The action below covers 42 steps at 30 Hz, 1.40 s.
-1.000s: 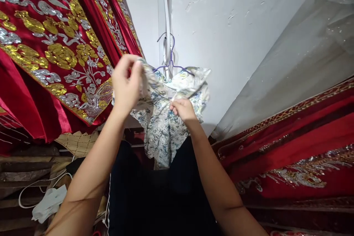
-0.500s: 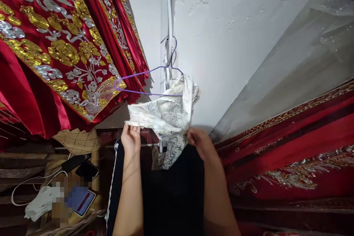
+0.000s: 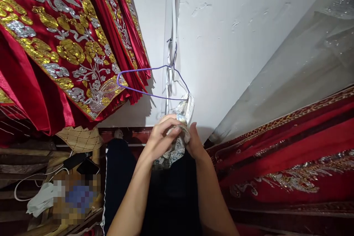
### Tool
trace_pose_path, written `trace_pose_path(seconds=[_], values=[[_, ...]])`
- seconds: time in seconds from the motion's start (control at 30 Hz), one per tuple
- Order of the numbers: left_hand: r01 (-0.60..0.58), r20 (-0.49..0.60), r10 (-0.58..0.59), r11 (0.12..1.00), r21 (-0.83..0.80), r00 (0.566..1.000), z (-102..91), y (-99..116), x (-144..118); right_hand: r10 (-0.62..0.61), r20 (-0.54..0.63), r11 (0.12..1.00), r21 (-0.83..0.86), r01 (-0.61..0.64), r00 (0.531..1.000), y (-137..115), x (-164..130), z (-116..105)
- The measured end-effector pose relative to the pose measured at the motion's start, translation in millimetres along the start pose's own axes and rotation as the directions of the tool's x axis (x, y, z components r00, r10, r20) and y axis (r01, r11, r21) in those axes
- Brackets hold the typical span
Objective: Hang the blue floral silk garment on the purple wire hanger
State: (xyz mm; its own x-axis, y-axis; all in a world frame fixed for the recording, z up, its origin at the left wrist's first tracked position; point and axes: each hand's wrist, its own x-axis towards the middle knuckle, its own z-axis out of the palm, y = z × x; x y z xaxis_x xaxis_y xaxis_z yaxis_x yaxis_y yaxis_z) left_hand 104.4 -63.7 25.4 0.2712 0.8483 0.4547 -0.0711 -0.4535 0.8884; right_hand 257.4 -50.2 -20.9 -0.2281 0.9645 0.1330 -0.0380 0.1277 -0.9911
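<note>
- Left hand [image 3: 159, 136] and right hand [image 3: 195, 143] both clamped on bunched patterned cloth [image 3: 181, 129].
- Cloth's top end apparently touches purple wire hanger [image 3: 143, 79], contact partly hidden.
- Red embroidered fabric [image 3: 63, 44] hangs left.

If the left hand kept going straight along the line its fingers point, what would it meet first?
The left hand points up and right into the bunched patterned garment it already grips with the right hand. Past that, probably the purple wire hanger, then the white wall; depth is unclear.
</note>
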Motion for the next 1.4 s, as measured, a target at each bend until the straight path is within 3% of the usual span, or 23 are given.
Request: trace_pose_path(seconds=[0.07,0.13,0.2,0.23,0.3,0.37,0.43,0.47,0.5,0.57,0.63,0.73,0.83,0.97,1.07,1.2,1.27,1.4], values=[[-0.056,-0.020,0.058,0.993,0.102,0.998,-5.4,-1,8,0.015,0.116,0.996,0.086,-0.025,0.993,-12,1,3],[-0.050,0.002,0.050,0.992,0.111,0.999,-15.5,-10,14,0.026,0.218,0.998,0.053,-0.039,0.976,-29,1,-1],[0.044,0.137,-0.062,0.991,0.130,0.989,-27.9,-22,15,0.015,0.275,0.999,-0.046,-0.002,0.961,-49,4,-12],[0.110,0.226,-0.150,0.978,0.180,0.962,-34.8,-28,14,0.002,0.280,0.995,-0.092,0.025,0.960,-58,8,-18],[0.190,0.331,-0.309,0.918,0.347,0.891,-50.4,-36,9,-0.081,0.211,0.981,-0.154,0.115,0.974,-74,21,-31],[0.185,0.332,-0.385,0.846,0.500,0.861,-69.6,-39,3,-0.257,0.024,0.945,-0.204,0.256,0.966,-80,43,-45],[0.179,0.279,-0.410,0.784,0.595,0.868,-92.2,-36,-3,-0.431,-0.190,0.885,-0.281,0.371,0.882,-75,73,-57],[0.190,0.249,-0.427,0.754,0.629,0.869,-104.0,-34,-5,-0.457,-0.253,0.873,-0.313,0.375,0.853,-68,88,-62],[0.206,0.218,-0.448,0.721,0.662,0.867,-115.5,-32,-6,-0.435,-0.278,0.881,-0.329,0.341,0.856,-60,103,-67],[0.232,0.146,-0.463,0.663,0.711,0.874,-135.6,-27,-5,-0.317,-0.258,0.912,-0.345,0.220,0.913,-43,127,-73],[0.245,0.048,-0.394,0.659,0.711,0.918,-148.8,-24,2,-0.230,-0.236,0.921,-0.366,0.133,0.944,-30,138,-79],[0.190,-0.094,-0.168,0.757,0.625,0.981,-153.1,-19,18,-0.288,-0.282,0.911,-0.375,0.171,0.915,-27,133,-92],[0.076,-0.155,0.002,0.864,0.497,0.988,-142.6,-8,34,-0.382,-0.328,0.878,-0.421,0.228,0.864,-42,115,-107],[-0.016,-0.240,0.119,0.920,0.391,0.963,-122.8,13,54,-0.365,-0.325,0.849,-0.500,0.168,0.872,-60,94,-110],[-0.150,-0.163,0.249,0.876,0.458,0.955,-116.8,21,79,-0.291,-0.333,0.859,-0.503,0.092,0.897,-59,83,-93],[-0.252,0.061,0.280,0.722,0.644,0.958,-126.9,17,117,-0.320,-0.189,0.825,-0.537,0.175,0.928,-52,70,-70],[-0.255,0.129,0.235,0.654,0.712,0.963,-136.7,14,129,-0.393,-0.218,0.778,-0.597,0.196,0.893,-53,64,-71],[-0.236,0.191,0.140,0.635,0.736,0.972,-153.3,20,133,-0.559,-0.453,0.748,-0.637,0.187,0.694,-69,58,-102]])
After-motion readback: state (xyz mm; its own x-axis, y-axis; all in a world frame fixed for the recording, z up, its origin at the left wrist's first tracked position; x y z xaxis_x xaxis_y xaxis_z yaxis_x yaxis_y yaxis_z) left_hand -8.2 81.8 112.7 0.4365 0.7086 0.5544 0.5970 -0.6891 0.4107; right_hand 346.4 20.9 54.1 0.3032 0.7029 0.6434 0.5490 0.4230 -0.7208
